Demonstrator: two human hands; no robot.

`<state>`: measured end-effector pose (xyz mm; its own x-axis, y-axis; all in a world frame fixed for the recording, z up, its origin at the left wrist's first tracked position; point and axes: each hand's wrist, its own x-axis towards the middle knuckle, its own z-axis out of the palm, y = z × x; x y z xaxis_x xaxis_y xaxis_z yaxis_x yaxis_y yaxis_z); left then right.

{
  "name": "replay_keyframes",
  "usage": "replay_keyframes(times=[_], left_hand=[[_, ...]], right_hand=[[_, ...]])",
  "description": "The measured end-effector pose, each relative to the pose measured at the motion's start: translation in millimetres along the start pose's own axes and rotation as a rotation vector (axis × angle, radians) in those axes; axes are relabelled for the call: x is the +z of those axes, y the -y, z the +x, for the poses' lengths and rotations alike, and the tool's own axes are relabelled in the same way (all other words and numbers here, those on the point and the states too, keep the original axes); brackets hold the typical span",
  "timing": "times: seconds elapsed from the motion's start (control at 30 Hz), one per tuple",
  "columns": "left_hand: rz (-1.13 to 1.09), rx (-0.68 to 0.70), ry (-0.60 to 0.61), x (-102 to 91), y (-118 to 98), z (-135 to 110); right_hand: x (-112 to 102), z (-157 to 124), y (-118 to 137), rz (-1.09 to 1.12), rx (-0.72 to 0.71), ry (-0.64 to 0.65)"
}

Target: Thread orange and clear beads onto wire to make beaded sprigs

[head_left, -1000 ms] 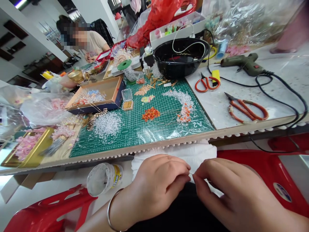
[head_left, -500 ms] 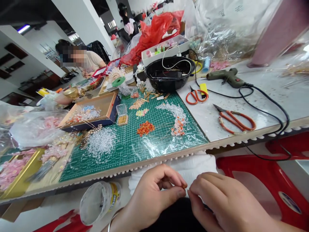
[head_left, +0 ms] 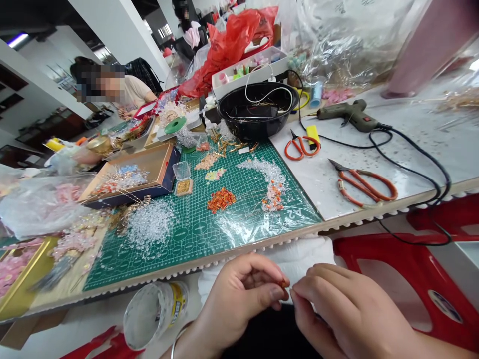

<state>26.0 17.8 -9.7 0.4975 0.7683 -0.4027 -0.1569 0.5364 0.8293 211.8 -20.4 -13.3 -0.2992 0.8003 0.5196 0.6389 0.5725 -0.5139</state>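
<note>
Pinching orange piece (head_left: 285,283) in left hand (head_left: 245,294), with right hand (head_left: 339,304) pressed together, cannot tell on what
Could drop piece near tabletop (head_left: 325,192) edge through slack grip

My feed shows the room tilted: a thick white pillar (head_left: 116,40) slants at upper left, a pale wall (head_left: 28,89) behind it and dark furniture (head_left: 56,122) low down. I see a bluish strip light (head_left: 18,40) under the dark ceiling (head_left: 48,12), and a small bright window (head_left: 164,31) farther off. Red plastic seats (head_left: 426,259) stand near the table (head_left: 312,187).
</note>
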Motion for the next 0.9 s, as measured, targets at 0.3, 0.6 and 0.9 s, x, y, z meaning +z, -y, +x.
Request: replay_keyframes(times=[0.3, 0.6, 0.9], left_hand=[[-0.057, 0.011, 0.012, -0.1, 3.8, 1.0], [-0.008, 0.038, -0.048, 4.2, -0.5, -4.4], [-0.127, 0.029, -0.013, 3.5, 2.8, -6.0]], right_hand=[[-1.9, -3.6, 0.5, 0.002, 0.001, 0.009], [-5.8, 4.5, 2.5, -0.062, -0.027, -0.015], [-7.0, 1.2, 5.4, -0.043, -0.036, 0.045]])
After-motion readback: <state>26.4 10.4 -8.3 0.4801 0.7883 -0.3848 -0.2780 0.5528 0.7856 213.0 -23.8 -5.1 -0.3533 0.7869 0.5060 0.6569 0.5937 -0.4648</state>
